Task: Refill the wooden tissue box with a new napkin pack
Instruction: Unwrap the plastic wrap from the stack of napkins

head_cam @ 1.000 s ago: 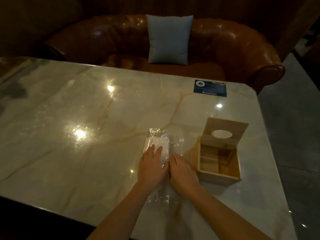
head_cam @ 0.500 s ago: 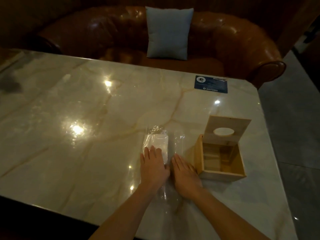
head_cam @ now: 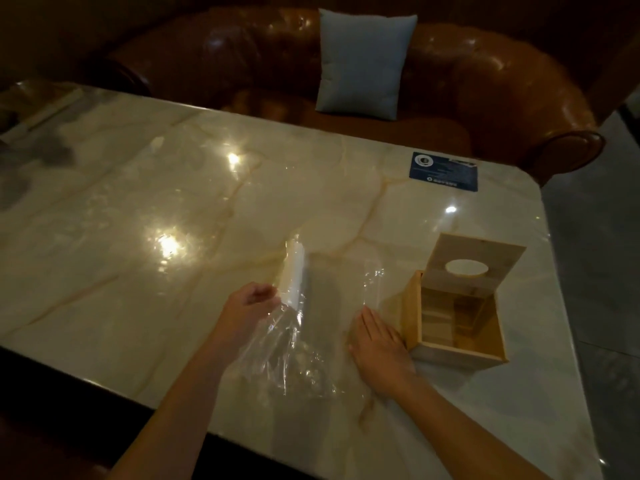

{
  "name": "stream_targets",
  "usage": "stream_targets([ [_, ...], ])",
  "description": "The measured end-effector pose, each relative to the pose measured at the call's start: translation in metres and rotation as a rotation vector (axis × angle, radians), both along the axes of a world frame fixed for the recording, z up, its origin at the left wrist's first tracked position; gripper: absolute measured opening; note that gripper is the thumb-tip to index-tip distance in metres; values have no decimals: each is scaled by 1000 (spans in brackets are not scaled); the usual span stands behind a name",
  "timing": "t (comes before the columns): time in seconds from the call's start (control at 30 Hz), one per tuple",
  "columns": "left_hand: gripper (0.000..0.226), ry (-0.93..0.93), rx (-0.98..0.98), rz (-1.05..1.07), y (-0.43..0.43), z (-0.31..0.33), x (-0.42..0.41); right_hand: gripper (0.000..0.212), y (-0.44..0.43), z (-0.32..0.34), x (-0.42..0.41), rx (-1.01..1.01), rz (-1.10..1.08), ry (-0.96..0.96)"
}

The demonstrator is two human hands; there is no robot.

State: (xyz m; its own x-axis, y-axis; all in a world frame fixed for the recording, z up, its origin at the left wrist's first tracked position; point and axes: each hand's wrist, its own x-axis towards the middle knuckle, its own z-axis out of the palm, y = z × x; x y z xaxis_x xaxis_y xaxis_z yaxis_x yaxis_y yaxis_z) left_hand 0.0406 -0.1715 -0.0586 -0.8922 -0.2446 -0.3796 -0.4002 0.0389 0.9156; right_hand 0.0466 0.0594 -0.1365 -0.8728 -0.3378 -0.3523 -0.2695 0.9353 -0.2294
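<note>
A white napkin pack [head_cam: 293,278] in clear plastic wrap [head_cam: 294,351] stands tilted on its edge on the marble table [head_cam: 138,237]. My left hand [head_cam: 250,308] grips the pack's near end through the wrap. My right hand [head_cam: 377,344] lies flat, fingers apart, on the wrap's right side. Just right of that hand is the wooden tissue box [head_cam: 457,327], empty inside, with its lid [head_cam: 476,270] raised upright; the lid has an oval hole.
A dark blue card [head_cam: 444,171] lies near the table's far right corner. Behind the table is a brown leather sofa [head_cam: 502,98] with a grey cushion [head_cam: 363,60]. The table's right edge drops to a grey floor [head_cam: 595,254].
My left hand has closed on the napkin pack and tipped it up on edge to the left. My right hand slid right, and the wrap spread wide between the hands.
</note>
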Motion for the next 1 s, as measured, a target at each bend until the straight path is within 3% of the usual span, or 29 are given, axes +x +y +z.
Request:
stream_targets([
  [0.27, 16, -233, 45, 185, -41, -13, 2, 62, -1, -2, -2, 40, 5, -7],
  [0.33, 16, -232, -69, 227, -43, -20, 0, 63, -1, 3, -6, 56, 17, -32],
  [0.4, 29, -213, -365, 196, -43, -26, 0, 61, -3, 11, -12, 60, 4, -45],
  [0.47, 34, -143, -680, 101, -36, -27, -1, 47, -7, 21, -20, 64, 1, 5],
  [0.53, 36, -22, -839, 10, -21, -25, -4, 35, -13, 27, -26, 35, -3, 81],
  [0.63, 56, 57, -979, -145, 6, -31, -9, 35, -26, 29, -31, -85, 7, 178],
  [0.73, 72, 78, -1086, -299, 25, -44, -11, 55, -45, 25, -32, -157, 20, 169],
  [1.0, 62, 23, -1237, -397, 24, -59, -7, 78, -48, -12, -15, -72, 85, 40],
])
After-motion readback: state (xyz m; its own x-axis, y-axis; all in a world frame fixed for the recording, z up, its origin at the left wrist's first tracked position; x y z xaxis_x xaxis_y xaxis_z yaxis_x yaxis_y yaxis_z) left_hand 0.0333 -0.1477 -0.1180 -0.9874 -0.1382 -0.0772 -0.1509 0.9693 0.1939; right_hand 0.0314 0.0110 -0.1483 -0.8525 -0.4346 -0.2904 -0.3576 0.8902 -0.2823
